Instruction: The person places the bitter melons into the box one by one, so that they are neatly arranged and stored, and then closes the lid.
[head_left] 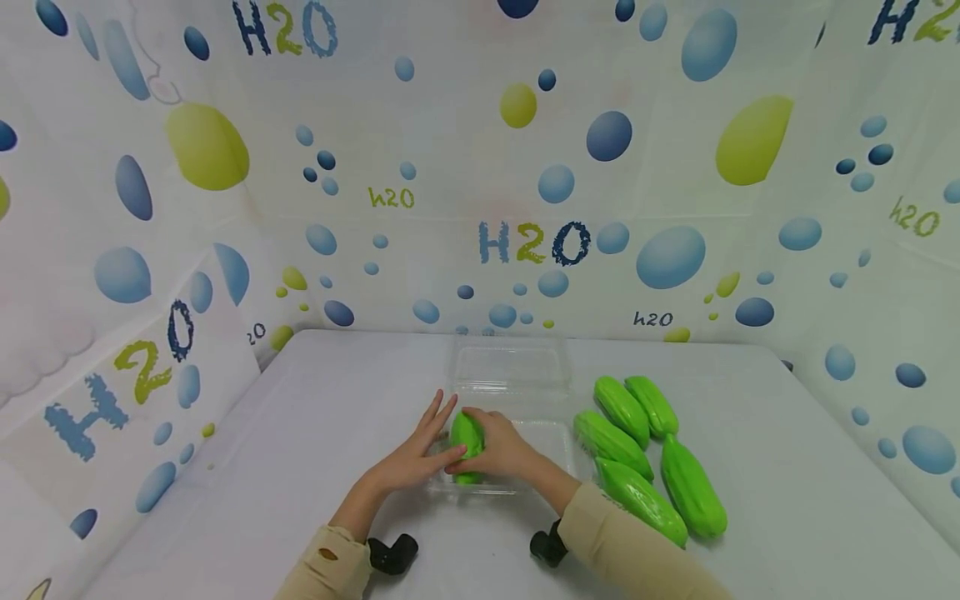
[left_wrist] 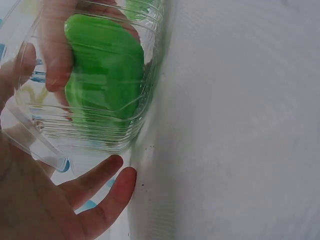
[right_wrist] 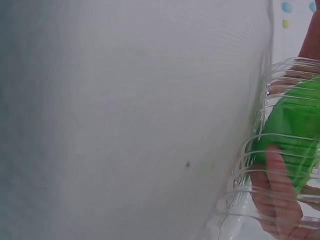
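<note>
A green, ribbed zucchini-like vegetable [head_left: 467,432] stands at the left end of a clear plastic container [head_left: 551,429], lengthwise from front to back. My right hand [head_left: 504,446] grips it from the right, thumb at the near part and fingers over the far part. The left hand [head_left: 412,458] is at the container's left side, fingers spread, its thumb reaching across by the vegetable. In the left wrist view the same vegetable [left_wrist: 105,75] shows through the ridged clear wall, with the left fingers beside that wall. The right wrist view shows the vegetable [right_wrist: 295,120] behind the ridges too.
The container's clear lid [head_left: 510,367] lies folded back behind it. Several more green vegetables [head_left: 693,487] lie together at the right on the white table [head_left: 300,417]. A patterned curtain [head_left: 450,150] rises behind the table. Black wrist-worn devices [head_left: 393,554] sit under the wrists.
</note>
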